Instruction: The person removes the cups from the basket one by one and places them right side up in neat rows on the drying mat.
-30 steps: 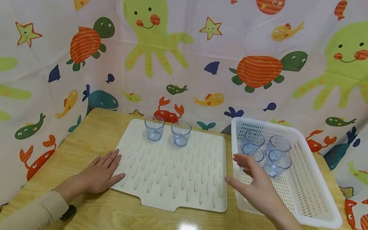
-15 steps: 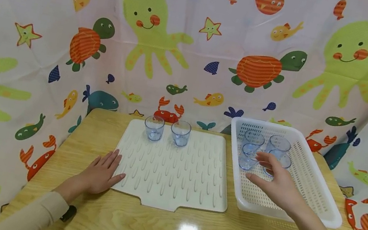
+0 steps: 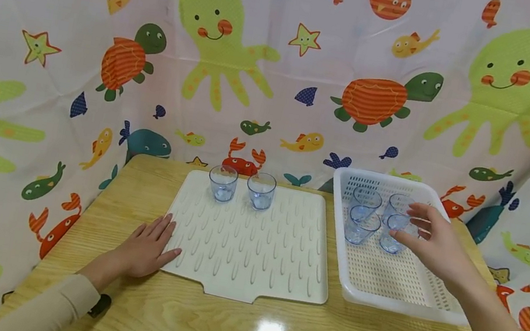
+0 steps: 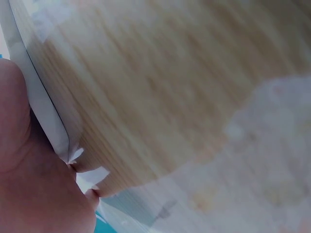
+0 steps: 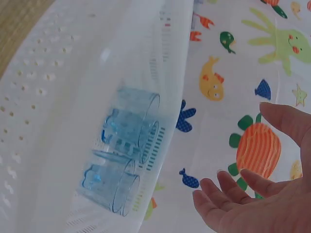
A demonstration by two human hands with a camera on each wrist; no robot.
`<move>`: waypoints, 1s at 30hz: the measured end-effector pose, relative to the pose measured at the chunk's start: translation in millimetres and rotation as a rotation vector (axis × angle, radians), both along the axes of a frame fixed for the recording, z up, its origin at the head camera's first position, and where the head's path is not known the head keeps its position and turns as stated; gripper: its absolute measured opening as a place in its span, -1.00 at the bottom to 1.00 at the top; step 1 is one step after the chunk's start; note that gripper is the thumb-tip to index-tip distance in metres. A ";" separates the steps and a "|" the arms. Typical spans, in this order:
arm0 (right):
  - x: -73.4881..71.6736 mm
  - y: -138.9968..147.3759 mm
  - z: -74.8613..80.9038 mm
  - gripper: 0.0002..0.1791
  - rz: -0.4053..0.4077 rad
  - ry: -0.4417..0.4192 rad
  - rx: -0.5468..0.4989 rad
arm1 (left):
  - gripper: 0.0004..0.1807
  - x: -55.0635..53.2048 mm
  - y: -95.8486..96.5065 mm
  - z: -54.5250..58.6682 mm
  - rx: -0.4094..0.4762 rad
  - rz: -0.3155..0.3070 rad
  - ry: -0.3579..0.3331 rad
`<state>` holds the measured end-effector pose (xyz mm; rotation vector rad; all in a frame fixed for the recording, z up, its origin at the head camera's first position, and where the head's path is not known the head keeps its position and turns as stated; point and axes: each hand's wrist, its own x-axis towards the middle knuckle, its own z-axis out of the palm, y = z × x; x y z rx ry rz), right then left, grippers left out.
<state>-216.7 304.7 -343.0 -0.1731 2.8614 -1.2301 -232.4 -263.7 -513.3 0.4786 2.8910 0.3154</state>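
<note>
My left hand (image 3: 144, 248) rests flat, its fingers over the left edge of a white ridged draining tray (image 3: 277, 277). Two clear blue glasses (image 3: 222, 189) stand upright side by side at the back of that tray. Over the white plastic basket (image 3: 354, 295) is my right hand (image 3: 434, 245), thumb and fingers spread and holding nothing. Its fingertips overlap the right-hand glasses in the head view, the nearest being the front right glass (image 3: 391, 244). Several blue glasses (image 5: 112, 189) are grouped in the basket; the right wrist view shows the hand apart from them.
The wooden table (image 3: 163, 319) bears both tray and basket, with the basket to the tray's right. A curtain (image 3: 266, 100) printed with sea animals hangs behind and at both sides. The basket's raised rim surrounds the glasses.
My right hand has moved right, from the basket's left side to above the right-hand glasses. The left hand, the tray and the glasses have stayed in place.
</note>
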 end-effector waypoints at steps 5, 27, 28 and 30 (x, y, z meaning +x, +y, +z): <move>-19.0 12.4 2.7 -0.01 -0.051 -0.026 0.001 | -0.03 -1.4 -1.0 -1.2 -0.008 0.003 -0.012; -79.1 60.4 -32.4 0.24 -0.024 -0.358 0.033 | 0.01 -5.2 -1.9 -3.6 -0.011 -0.011 -0.003; -80.0 61.0 -33.9 0.21 -0.017 -0.364 0.021 | 0.01 -4.9 -1.8 -3.7 -0.011 -0.011 -0.004; -81.4 61.8 -37.6 0.15 -0.012 -0.372 0.006 | -0.01 -4.2 -1.5 -3.8 -0.009 -0.009 -0.009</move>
